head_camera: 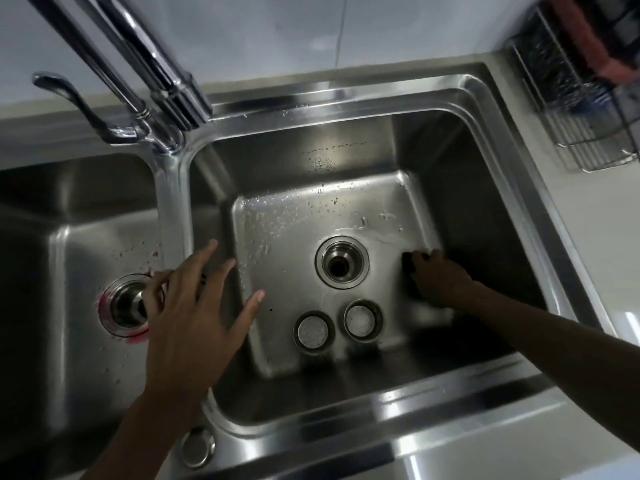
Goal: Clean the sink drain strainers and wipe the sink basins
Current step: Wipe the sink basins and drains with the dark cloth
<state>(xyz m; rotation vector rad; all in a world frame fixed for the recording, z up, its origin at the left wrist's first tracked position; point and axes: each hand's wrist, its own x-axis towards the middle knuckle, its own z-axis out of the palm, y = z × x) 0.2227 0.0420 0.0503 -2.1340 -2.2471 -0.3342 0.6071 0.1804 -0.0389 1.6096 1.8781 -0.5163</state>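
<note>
Head view: right hand [440, 278] grips a dark scrub pad [411, 264] on the right basin [287, 258] floor, right of the open drain [341, 262]. Left hand [194, 306] released, fingers spread, over the divider [173, 209]. Left strainer [313, 332] and right strainer [363, 320] lie side by side on the same floor, in front of the drain. Left drain [126, 304] ringed with pink residue.

silver steel sink basins [408, 98], pink-red ring round the left drain [126, 304], black sponge [414, 263], salmon-pink cloth [588, 39]
</note>
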